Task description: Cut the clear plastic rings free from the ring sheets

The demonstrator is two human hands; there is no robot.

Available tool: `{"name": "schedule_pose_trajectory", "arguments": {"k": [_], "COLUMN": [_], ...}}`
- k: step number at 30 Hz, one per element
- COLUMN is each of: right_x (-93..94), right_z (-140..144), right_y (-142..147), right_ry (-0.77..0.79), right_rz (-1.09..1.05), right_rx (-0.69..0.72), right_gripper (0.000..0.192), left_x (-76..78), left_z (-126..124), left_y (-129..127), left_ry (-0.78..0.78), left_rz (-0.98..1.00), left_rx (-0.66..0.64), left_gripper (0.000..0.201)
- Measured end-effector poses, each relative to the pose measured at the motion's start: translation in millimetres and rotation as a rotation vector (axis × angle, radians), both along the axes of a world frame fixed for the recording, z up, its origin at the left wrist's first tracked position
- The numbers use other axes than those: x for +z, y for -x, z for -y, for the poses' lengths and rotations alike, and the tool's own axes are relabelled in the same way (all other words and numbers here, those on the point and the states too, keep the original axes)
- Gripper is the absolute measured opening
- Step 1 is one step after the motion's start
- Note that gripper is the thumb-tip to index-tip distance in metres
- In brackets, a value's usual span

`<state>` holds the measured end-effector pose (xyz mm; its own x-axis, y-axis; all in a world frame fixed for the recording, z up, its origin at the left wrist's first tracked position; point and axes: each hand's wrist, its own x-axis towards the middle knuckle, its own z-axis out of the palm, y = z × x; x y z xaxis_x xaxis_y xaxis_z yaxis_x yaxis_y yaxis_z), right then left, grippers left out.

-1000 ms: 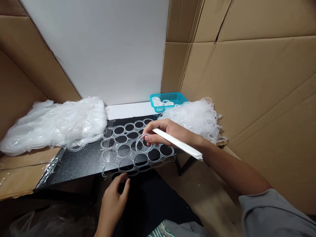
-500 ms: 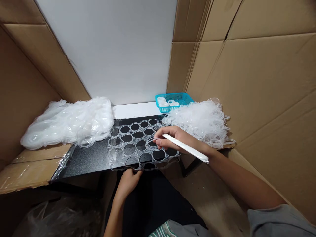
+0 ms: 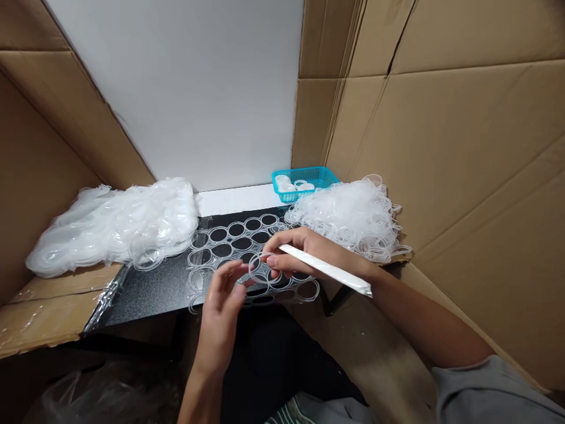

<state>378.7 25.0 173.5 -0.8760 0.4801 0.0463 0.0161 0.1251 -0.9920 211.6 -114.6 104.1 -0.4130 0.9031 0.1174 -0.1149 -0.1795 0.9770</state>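
Note:
My right hand point(image 3: 291, 253) pinches a thin clear plastic ring point(image 3: 265, 282) between thumb and fingers. The same hand also holds a long white stick point(image 3: 331, 270) that looks wrapped; it slants back over the wrist. My left hand point(image 3: 227, 291) is raised at the ring's left side, thumb and fingers apart; whether a fingertip touches the ring I cannot tell. Beneath both hands lies a clear sheet of joined rings point(image 3: 220, 249) on the black tabletop point(image 3: 150, 294), partly hidden by the hands.
At the left is a pile of clear round plastic pieces point(image 3: 119, 224). A heap of loose clear rings point(image 3: 348, 215) lies at the right. Behind it, a teal basket point(image 3: 324, 175) holds white rolls point(image 3: 285, 184). Cardboard walls point(image 3: 463, 147) stand on both sides.
My left hand has come up from the table's front edge to the ring. My right hand, with ring and white stick, has shifted slightly left. The view has turned slightly.

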Motion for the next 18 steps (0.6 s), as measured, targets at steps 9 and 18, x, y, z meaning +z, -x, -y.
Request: {"name": "schedule_pose_trajectory", "arguments": {"k": [9, 18], "right_x": [-11.4, -14.2], "right_z": [14, 22], "right_y": [-7, -12], "right_ry": [-0.178, -0.119], "right_rz": [-0.080, -0.095], "right_rx": [-0.138, -0.120], "right_gripper": [0.024, 0.029], "left_x": [12.3, 23.7], "left_z": [22, 39], "left_y": [-13, -23], "left_ry": [-0.071, -0.148], "left_rz": [0.899, 1.129], "left_rx": [-0.429, -0.559], "left_gripper": [0.078, 0.085]}}
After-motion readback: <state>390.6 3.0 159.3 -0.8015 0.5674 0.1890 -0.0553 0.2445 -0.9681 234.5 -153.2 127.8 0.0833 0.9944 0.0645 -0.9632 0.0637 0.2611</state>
